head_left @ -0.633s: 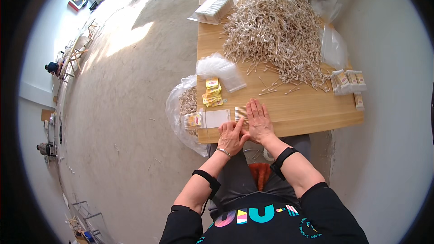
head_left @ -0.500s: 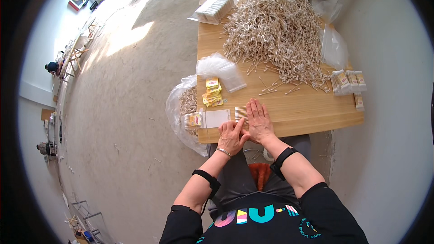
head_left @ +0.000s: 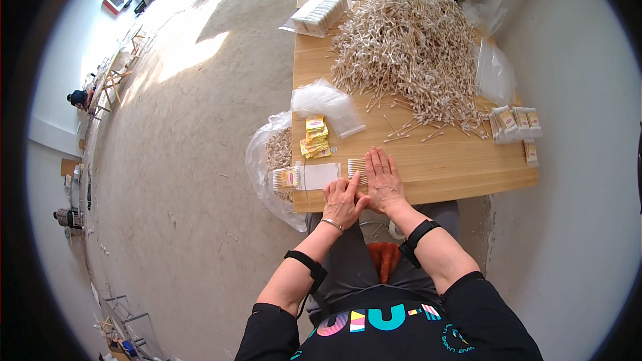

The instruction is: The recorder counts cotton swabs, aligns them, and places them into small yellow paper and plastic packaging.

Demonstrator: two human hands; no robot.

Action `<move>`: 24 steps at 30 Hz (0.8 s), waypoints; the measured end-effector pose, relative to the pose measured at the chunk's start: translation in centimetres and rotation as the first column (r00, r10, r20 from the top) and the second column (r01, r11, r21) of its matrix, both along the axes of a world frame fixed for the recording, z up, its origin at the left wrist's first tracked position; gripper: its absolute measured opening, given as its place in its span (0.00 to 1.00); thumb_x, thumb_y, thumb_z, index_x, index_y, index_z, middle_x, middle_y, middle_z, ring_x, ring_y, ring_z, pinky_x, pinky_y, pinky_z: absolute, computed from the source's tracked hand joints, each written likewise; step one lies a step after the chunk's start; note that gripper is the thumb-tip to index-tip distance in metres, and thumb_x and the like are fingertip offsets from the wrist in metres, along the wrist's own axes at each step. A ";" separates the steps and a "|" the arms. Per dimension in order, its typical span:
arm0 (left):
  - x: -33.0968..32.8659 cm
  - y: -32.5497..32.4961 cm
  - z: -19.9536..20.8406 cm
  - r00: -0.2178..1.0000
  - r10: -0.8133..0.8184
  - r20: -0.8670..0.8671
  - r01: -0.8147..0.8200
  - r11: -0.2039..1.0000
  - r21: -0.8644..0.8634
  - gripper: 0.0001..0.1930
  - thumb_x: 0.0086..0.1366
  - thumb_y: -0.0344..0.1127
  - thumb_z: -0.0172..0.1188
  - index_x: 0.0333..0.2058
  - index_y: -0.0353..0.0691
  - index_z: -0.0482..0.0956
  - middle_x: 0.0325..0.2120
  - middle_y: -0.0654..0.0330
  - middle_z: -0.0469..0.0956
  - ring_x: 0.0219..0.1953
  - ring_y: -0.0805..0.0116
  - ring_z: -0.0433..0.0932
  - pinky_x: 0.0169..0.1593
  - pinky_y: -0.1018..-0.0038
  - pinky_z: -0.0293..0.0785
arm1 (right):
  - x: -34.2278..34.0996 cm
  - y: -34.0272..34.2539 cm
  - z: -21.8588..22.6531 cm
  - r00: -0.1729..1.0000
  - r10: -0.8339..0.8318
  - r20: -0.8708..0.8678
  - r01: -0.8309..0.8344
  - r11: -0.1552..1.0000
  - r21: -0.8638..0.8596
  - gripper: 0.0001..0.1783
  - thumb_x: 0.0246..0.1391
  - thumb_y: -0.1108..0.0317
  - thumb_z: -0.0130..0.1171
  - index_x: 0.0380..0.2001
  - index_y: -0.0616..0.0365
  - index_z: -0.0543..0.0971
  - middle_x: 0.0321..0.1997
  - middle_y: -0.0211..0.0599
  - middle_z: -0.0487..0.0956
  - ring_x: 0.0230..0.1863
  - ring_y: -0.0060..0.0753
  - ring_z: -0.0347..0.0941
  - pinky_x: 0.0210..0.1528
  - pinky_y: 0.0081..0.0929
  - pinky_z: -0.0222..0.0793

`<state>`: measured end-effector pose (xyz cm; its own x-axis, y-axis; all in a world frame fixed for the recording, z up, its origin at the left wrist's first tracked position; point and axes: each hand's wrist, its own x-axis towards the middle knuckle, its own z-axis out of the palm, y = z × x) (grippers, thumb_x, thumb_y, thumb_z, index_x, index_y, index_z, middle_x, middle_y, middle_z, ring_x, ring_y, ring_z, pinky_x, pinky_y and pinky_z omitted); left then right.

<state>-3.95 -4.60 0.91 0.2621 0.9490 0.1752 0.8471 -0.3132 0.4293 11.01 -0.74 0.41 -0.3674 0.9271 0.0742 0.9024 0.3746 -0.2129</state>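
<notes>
My left hand (head_left: 343, 199) rests at the near edge of the wooden table (head_left: 455, 167), its forefinger stretched onto a small flat row of thin pale sticks (head_left: 355, 164). My right hand (head_left: 382, 180) lies flat, fingers spread, on the table right beside that row, touching it on its right side. A clear flat packet (head_left: 318, 175) lies just left of my left hand, with a small filled packet bearing a yellow label (head_left: 286, 178) at its left end. Neither hand grips anything.
A big heap of the same sticks (head_left: 411, 40) covers the far table. Yellow labels (head_left: 315, 137) and clear bags (head_left: 328, 101) lie mid-left, filled packets (head_left: 515, 122) at the right edge. A plastic sack (head_left: 267, 160) hangs off the table's left side. A white box (head_left: 322, 12) sits far left.
</notes>
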 end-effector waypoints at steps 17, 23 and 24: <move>0.3 0.3 0.2 0.999 0.037 -0.023 -0.038 0.999 -0.035 0.35 0.58 0.57 0.52 0.59 0.42 0.62 0.35 0.56 0.67 0.43 0.58 0.65 0.52 0.63 0.53 | 0.0 0.0 -0.1 1.000 -0.005 0.013 0.005 1.000 0.010 0.53 0.47 0.38 0.49 0.65 0.65 0.47 0.71 0.47 0.43 0.72 0.43 0.34 0.71 0.40 0.27; 0.4 0.4 0.3 0.999 0.044 0.010 -0.044 0.998 -0.038 0.35 0.61 0.59 0.47 0.60 0.42 0.60 0.35 0.55 0.67 0.41 0.57 0.65 0.51 0.63 0.53 | 0.0 0.0 0.0 1.000 -0.002 -0.016 0.002 1.000 -0.016 0.53 0.47 0.38 0.50 0.65 0.65 0.46 0.71 0.47 0.43 0.72 0.43 0.34 0.71 0.40 0.27; 0.5 0.5 0.4 0.998 0.060 0.026 -0.059 0.997 -0.055 0.35 0.61 0.58 0.47 0.60 0.42 0.60 0.35 0.55 0.67 0.41 0.57 0.65 0.50 0.63 0.53 | 0.1 0.0 0.0 1.000 -0.003 -0.015 0.003 1.000 -0.015 0.53 0.47 0.38 0.50 0.65 0.65 0.46 0.71 0.47 0.43 0.72 0.43 0.34 0.71 0.40 0.27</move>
